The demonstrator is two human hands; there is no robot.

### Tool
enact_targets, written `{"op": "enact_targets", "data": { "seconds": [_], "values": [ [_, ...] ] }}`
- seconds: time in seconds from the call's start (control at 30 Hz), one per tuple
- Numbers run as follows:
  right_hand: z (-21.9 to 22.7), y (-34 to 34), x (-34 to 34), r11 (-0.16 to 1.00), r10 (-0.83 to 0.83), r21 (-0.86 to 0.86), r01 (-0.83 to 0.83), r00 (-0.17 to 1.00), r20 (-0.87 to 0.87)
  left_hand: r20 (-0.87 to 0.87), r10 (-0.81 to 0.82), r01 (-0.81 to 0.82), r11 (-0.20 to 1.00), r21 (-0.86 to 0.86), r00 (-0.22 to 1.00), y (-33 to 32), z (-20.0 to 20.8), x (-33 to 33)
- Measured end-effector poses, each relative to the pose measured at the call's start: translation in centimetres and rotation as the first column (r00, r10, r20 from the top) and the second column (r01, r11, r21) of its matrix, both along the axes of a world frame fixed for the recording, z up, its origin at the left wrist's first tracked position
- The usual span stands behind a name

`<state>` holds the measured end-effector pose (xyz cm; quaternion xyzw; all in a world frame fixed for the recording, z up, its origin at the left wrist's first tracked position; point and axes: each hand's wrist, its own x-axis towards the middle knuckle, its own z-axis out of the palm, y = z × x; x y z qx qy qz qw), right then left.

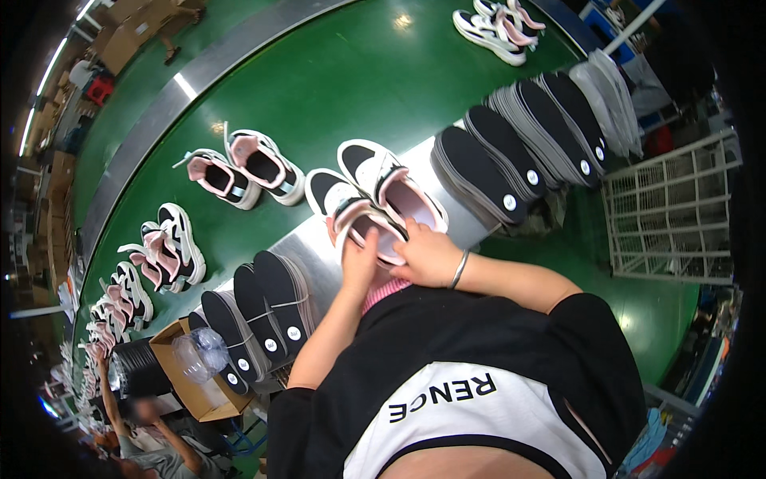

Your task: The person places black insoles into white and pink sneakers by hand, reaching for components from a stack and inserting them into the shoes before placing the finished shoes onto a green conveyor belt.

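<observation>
Two white, black and pink sneakers sit side by side on the metal ledge in front of me, toes pointing away. My left hand point(359, 259) is closed round the heel end of the left sneaker point(339, 199), its thumb at the pink-lined opening. At the other side of that heel is my right hand point(429, 255), fingers bent onto the rim between the two shoes. Beside it stands the right sneaker point(375, 168), its opening and pale inside showing. Parts of my fingers are hidden inside or behind the shoe.
Stacked black insoles point(527, 136) line the ledge at right, and tied insole bundles point(271, 299) at left. More sneakers point(247, 168) stand on the green conveyor point(343, 88). A white wire rack point(670, 215) is at right. At lower left are an open carton point(207, 403) and another person point(159, 447).
</observation>
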<state>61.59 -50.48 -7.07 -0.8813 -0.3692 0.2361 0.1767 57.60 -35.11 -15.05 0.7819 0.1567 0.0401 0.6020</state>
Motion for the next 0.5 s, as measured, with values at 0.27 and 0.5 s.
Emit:
{"op": "enact_targets", "data": {
  "seconds": [0.27, 0.5],
  "values": [
    [-0.3, -9.0, 5.9, 0.881, -0.473, 0.197, 0.431, 0.82, 0.323, 0.052, 0.109, -0.118, 0.964, 0.238, 0.993, -0.8, 1.5, -0.7],
    [-4.2, -12.0, 7.9, 0.834, -0.471, -0.091, 0.545, 0.787, 0.398, 0.29, 0.131, -0.218, 0.931, 0.293, 0.948, 0.4, 2.0, 0.3]
  ]
}}
